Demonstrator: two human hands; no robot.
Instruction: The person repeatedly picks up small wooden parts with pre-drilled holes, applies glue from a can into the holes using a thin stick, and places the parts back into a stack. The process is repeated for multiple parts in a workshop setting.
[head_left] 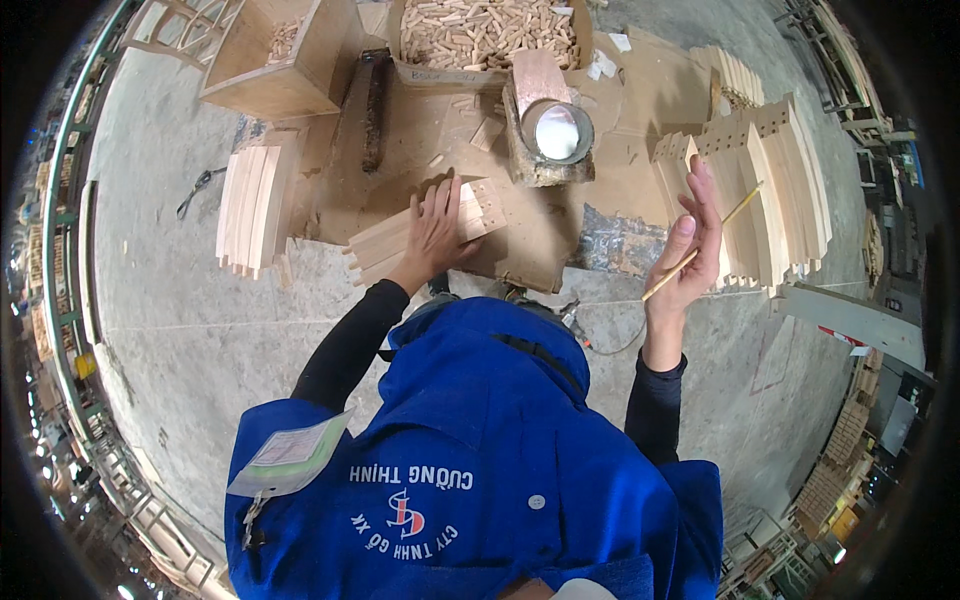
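Observation:
My left hand [436,225] lies with its fingers spread over a small group of pale wooden slats [378,242], which sit side by side on cardboard in front of me. Small holes dot the slats' ends to the right of the fingers. My right hand [692,245] is raised at the right, pinching a thin yellowish stick [741,206] that slants up to the right. Just beyond that hand stands a larger stack of pale slats [765,215] with holes in their far ends. A round cup of white liquid [562,134] rests on a stained wooden block [548,173] between the hands.
A cardboard box of wooden dowels [490,36] stands at the back, with a plywood box [265,88] to its left. A dark, stained bar [373,115] lies nearby. Another slat stack [255,205] stands at left. A grey beam [850,322] juts in at right.

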